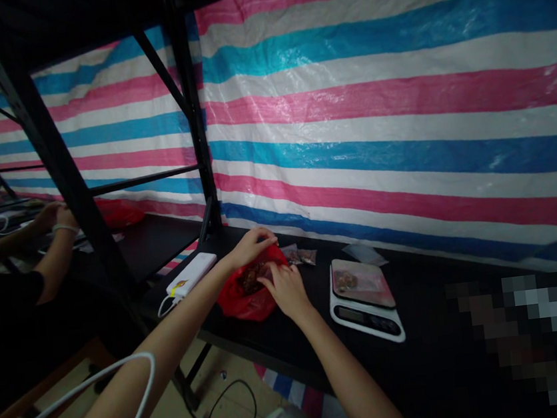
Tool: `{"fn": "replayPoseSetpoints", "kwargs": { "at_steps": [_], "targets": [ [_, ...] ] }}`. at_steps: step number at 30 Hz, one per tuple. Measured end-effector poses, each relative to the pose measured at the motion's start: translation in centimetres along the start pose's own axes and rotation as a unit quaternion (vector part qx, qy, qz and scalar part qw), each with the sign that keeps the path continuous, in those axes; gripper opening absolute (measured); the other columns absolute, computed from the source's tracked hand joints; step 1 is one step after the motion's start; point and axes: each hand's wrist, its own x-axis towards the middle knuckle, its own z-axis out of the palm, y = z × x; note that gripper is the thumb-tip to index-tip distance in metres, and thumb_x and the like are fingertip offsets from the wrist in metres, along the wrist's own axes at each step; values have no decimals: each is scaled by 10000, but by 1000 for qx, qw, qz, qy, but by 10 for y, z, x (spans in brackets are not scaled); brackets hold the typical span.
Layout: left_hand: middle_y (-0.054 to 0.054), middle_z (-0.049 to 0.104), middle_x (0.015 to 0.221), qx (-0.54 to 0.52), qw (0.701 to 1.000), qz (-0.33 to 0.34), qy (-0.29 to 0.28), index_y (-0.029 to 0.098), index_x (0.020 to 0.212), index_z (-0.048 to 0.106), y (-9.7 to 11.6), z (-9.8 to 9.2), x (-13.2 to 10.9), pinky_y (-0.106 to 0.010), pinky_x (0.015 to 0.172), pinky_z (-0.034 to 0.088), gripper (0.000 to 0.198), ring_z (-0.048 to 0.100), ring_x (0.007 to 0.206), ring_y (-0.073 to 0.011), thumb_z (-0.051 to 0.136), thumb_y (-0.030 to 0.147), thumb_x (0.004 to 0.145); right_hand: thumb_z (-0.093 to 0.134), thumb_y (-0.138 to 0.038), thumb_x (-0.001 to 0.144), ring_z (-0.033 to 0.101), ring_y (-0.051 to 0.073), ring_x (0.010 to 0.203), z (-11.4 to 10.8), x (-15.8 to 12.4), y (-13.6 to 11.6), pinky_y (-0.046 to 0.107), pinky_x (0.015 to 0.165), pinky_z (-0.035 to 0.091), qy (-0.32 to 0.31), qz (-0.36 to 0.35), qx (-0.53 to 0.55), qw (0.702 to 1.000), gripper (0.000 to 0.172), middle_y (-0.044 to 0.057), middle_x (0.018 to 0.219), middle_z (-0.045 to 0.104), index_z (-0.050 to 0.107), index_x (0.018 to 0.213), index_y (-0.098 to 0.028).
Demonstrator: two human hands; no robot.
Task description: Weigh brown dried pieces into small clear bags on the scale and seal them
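A red plastic bag (250, 311) sits open near the front edge of the black shelf, with dark reddish-brown small pieces (252, 279) inside. My left hand (253, 247) reaches over its far side, fingers bent and closed at the far rim. At the bag's right rim is my right hand (288, 290), its thumb inside the opening and its fingers curled over the red plastic. Just behind the bag lie small clear packets (307, 256) with brown contents. To the right, a white digital scale (366, 323) carries a clear packet (349, 280) with brownish pieces.
A flat clear bag (365, 254) lies behind the scale. At the left is a white power bank (193, 274) with a white cable (149, 378) crossing my left forearm. A black shelf post (43, 128) stands left; beyond it another person's hands (61, 217) show. Striped sheeting (397, 101) hangs behind.
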Motion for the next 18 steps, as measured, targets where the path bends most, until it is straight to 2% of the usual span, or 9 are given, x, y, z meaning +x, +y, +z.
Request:
{"fn": "replayPoseSetpoints", "kwargs": {
  "at_steps": [3, 5, 6, 9, 11, 14, 18],
  "targets": [
    [-108, 556, 1097, -7, 998, -54, 31, 130, 1088, 512, -23, 3, -15, -348, 910, 382, 400, 510, 1031, -209, 466, 404, 800, 329, -497, 874, 605, 241, 859, -1, -1, 7, 344, 754, 381, -30, 23, -35, 999, 456, 133, 900, 658, 569, 1052, -152],
    [-159, 497, 1197, 28, 991, -125, 41, 97, 1169, 451, -42, 2, -28, -380, 932, 361, 551, 458, 1120, -257, 535, 432, 740, 363, -491, 864, 617, 242, 837, -1, -2, 12, 326, 713, 410, -42, 36, -40, 998, 442, 131, 899, 658, 571, 1073, -161],
    [-176, 485, 1212, 29, 985, -167, 28, 84, 1196, 424, -51, 0, -34, -382, 919, 371, 624, 458, 1124, -271, 563, 449, 709, 395, -478, 857, 618, 243, 844, -1, -3, 14, 321, 709, 421, -44, 42, -37, 997, 424, 126, 915, 655, 564, 1094, -169],
    [-159, 558, 1140, -47, 958, -269, -89, 89, 1238, 383, -64, -9, -47, -338, 818, 437, 750, 546, 1014, -256, 610, 484, 643, 528, -395, 811, 614, 239, 882, 2, -4, 19, 311, 738, 441, -55, 45, -6, 997, 377, 108, 967, 638, 551, 1133, -201],
    [-124, 606, 1078, -76, 941, -293, -149, 104, 1225, 413, -66, -13, -49, -304, 780, 448, 788, 572, 963, -243, 662, 476, 576, 596, -323, 772, 608, 235, 908, 5, -5, 20, 303, 759, 446, -64, 39, 26, 997, 390, 98, 999, 622, 549, 1146, -227],
    [-79, 652, 976, -38, 940, -300, -158, 123, 1092, 547, -65, -13, -48, -275, 762, 436, 702, 578, 929, -245, 715, 440, 489, 604, -247, 759, 607, 230, 923, 10, -5, 22, 302, 771, 451, -73, 51, 56, 994, 421, 95, 991, 609, 539, 1175, -247],
    [-12, 670, 729, -65, 946, -276, -154, 147, 859, 645, -67, -5, -48, -244, 670, 433, 431, 592, 766, -200, 643, 452, 555, 532, -193, 794, 614, 210, 901, 12, -5, 23, 294, 762, 453, -81, 56, 74, 992, 449, 87, 951, 619, 485, 1238, -242]
  ]
}}
